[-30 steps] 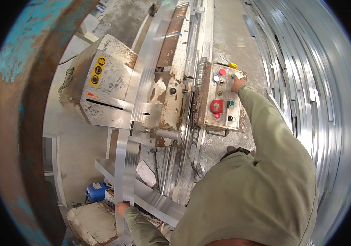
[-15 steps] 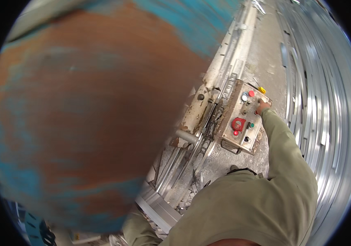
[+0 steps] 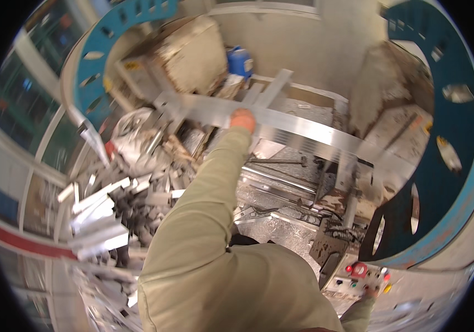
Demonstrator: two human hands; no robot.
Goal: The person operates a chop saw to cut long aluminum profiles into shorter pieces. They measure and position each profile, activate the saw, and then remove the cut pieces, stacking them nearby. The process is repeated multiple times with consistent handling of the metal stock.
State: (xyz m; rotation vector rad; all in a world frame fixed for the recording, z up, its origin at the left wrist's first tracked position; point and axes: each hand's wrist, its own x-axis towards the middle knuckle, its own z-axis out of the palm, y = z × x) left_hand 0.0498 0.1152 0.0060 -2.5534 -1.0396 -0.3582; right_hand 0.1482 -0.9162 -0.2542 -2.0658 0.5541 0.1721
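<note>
My left hand (image 3: 242,119) is stretched out ahead, closed over the edge of a long silver aluminium profile (image 3: 309,131). The profile lies crosswise over the machine, and its right end is blurred. Far down on the right, my right hand (image 3: 370,292) rests at the edge of a control box (image 3: 343,283) with red, green and black buttons. Its fingers are small and mostly hidden, so their pose does not show. Another flat metal bar (image 3: 276,88) sticks out behind the profile, beyond my left hand.
Blue slotted curved guards stand at the right (image 3: 458,133) and left (image 3: 96,69). A heap of metal offcuts (image 3: 104,213) lies at the left. A blue canister (image 3: 240,62) stands near the back wall. Metal rails (image 3: 281,182) run below the profile.
The view has swung left, so the worn blue guard no longer fills the left side. My left hand, hidden before, now shows on the profile. My right hand stays at the control box.
</note>
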